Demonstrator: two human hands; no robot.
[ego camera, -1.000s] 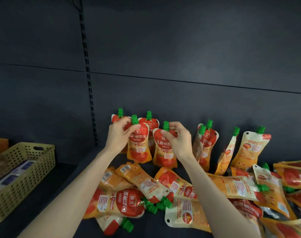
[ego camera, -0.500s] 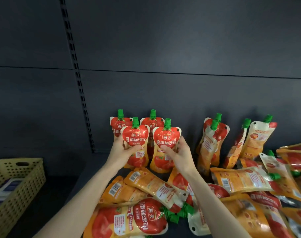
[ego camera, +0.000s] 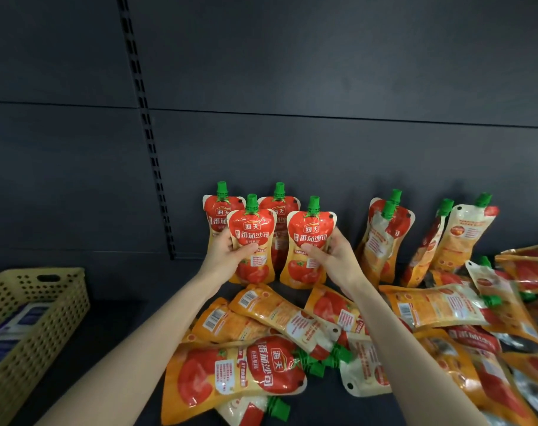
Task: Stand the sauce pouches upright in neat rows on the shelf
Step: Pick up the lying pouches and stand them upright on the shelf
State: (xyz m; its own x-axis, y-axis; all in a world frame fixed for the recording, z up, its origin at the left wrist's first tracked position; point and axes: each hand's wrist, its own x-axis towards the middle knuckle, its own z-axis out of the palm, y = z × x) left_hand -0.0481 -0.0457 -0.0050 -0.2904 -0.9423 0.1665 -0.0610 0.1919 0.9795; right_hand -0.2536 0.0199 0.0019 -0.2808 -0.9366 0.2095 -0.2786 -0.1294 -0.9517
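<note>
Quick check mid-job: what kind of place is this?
Likely a shop shelving bay: a slotted upright on the dark back panel, many identical sauce pouches, and a perforated basket alongside.

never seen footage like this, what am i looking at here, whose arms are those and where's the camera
No machine here. The single picture comes from a camera worn on a person's head, looking forward and down, so the two bare arms are that person's own. On a dark shelf, the left hand grips one upright red sauce pouch with a green cap; the right hand grips a second pouch beside it. Behind them stand two more pouches. Further right, leaning pouches rest against the back wall. Nearer the camera, many flat pouches lie in a loose pile. A yellow basket sits at the far left.
</note>
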